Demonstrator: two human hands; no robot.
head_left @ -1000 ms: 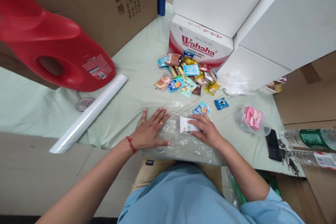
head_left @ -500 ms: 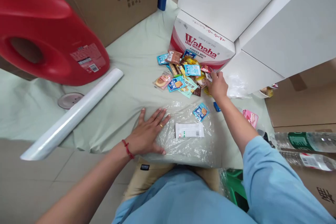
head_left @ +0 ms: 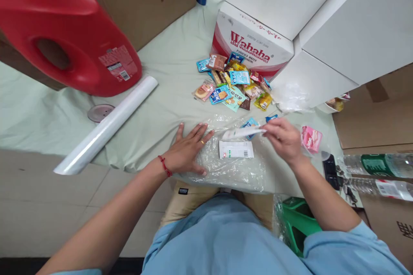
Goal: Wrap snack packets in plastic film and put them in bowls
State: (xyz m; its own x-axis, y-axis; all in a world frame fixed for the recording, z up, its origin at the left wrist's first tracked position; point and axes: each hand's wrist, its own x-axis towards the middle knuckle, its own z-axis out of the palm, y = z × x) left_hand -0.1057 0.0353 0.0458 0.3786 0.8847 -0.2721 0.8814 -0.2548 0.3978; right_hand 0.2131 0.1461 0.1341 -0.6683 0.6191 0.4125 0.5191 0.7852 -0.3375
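Note:
My left hand (head_left: pixel 189 151) lies flat with fingers spread on the left edge of a clear plastic bag (head_left: pixel 238 176). In my right hand (head_left: pixel 282 141), thumb and fingers pinch one end of a white snack packet (head_left: pixel 240 132), held above the bag. Beneath it, a similar white packet (head_left: pixel 236 149) rests on the plastic. A blue snack packet (head_left: pixel 249 123) is partly hidden behind the held one. Farther back is a heap of small wrapped snacks (head_left: pixel 239 78) in many colours. A yellow packet (head_left: pixel 263 101) sits at the heap's right edge.
Behind the heap stands a Wahaha carton (head_left: pixel 251 43). A big red jug (head_left: pixel 97 51) and a white roll (head_left: pixel 106 126) are on the left. At right lie a pink packet (head_left: pixel 311 139), keys (head_left: pixel 350 193) and plastic bottles (head_left: pixel 377 164). A green stool (head_left: pixel 297 223) is below.
My right hand has drawn back from the snack heap toward me, bringing a white packet over the bag. My left hand stays spread on the plastic. The view has shifted slightly.

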